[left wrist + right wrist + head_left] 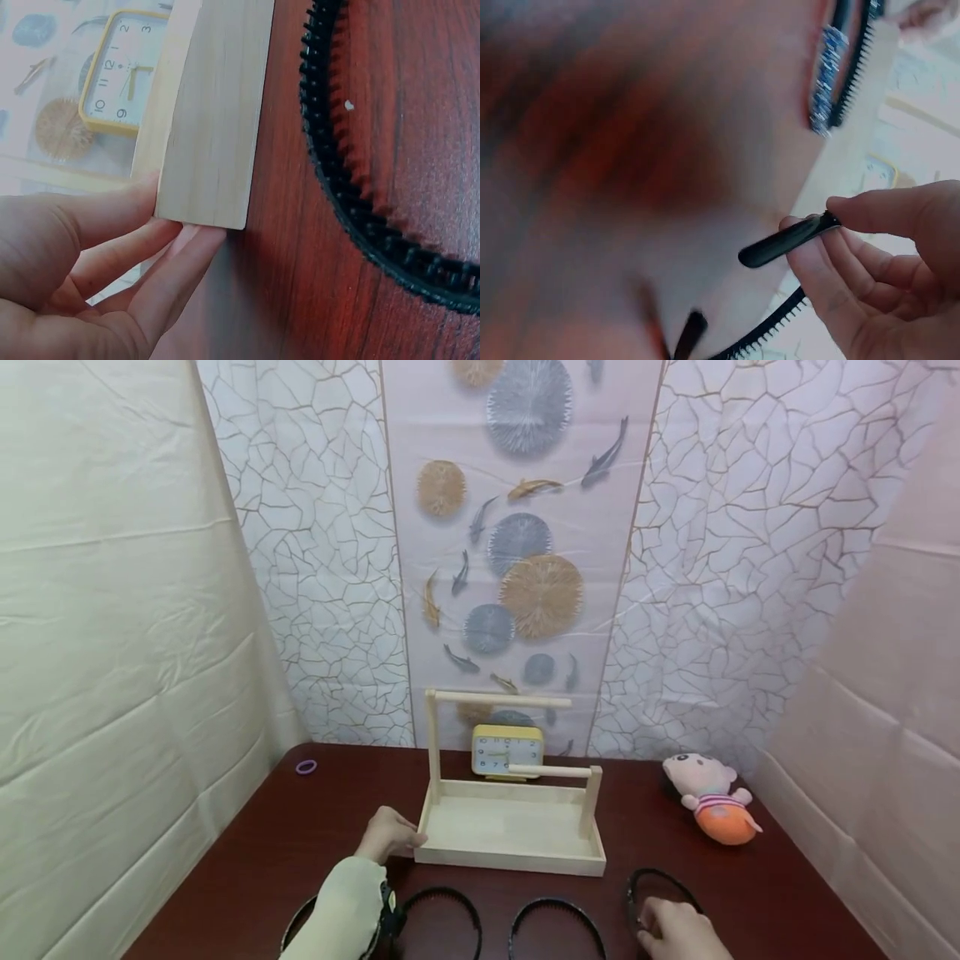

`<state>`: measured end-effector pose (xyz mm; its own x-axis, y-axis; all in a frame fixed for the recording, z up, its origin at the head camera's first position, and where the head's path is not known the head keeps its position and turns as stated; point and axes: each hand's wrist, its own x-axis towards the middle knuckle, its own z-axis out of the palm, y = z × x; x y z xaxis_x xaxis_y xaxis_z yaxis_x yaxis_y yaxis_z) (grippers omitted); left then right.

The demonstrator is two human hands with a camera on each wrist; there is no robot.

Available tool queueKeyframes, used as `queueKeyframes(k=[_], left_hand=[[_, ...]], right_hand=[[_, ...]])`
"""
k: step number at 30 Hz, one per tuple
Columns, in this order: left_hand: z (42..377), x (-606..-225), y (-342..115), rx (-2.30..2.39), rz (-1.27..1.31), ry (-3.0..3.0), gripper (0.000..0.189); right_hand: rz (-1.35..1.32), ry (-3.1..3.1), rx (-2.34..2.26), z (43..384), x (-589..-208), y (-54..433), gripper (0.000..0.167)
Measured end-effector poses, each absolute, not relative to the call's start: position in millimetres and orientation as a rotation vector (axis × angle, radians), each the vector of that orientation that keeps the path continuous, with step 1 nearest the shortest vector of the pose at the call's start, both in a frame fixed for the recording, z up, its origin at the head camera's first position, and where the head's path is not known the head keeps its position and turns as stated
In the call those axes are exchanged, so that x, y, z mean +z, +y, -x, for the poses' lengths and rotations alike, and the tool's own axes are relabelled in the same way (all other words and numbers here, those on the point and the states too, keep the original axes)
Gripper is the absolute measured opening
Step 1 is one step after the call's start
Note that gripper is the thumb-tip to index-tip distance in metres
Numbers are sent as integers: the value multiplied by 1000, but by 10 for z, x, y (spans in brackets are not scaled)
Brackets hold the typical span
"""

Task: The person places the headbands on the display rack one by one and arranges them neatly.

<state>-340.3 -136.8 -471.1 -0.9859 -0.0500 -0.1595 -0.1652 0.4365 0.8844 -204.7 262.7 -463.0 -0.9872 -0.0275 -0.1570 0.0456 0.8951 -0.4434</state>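
Observation:
In the head view, my left hand [390, 835] is at the left end of a pale wooden tray [510, 862] with upright posts and rods. Thumb and fingers pinch the tray's corner, as the left wrist view shows the hand [112, 262] on the light wood [214, 112]. My right hand [678, 931] is low at the right, at a black toothed headband [660, 872]. Up close, the right hand [885, 262] pinches a smooth black headband end [780, 244] between thumb and fingers.
Toothed black headbands [555, 903] lie along the front, one partly behind the left sleeve [341, 910]. A yellow alarm clock [507, 750] stands behind the tray. A plush toy [712, 802] lies at the right, a purple ring [306, 767] at the back left.

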Motion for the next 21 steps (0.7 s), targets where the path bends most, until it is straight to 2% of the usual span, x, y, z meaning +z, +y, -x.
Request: queueKeyframes(k=[8, 16, 21], left_hand=[[3407, -4700, -1418, 1538, 248, 2622, 27], [3402, -4673, -1359, 1419, 322, 2707, 24], [3414, -4684, -1310, 1403, 329, 2731, 20]], right_hand=[[-46, 3136, -718, 2065, -4327, 2714, 6], [-165, 3206, -829, 2095, -4191, 2785, 19], [-207, 3303, -905, 2114, -4140, 2822, 22]])
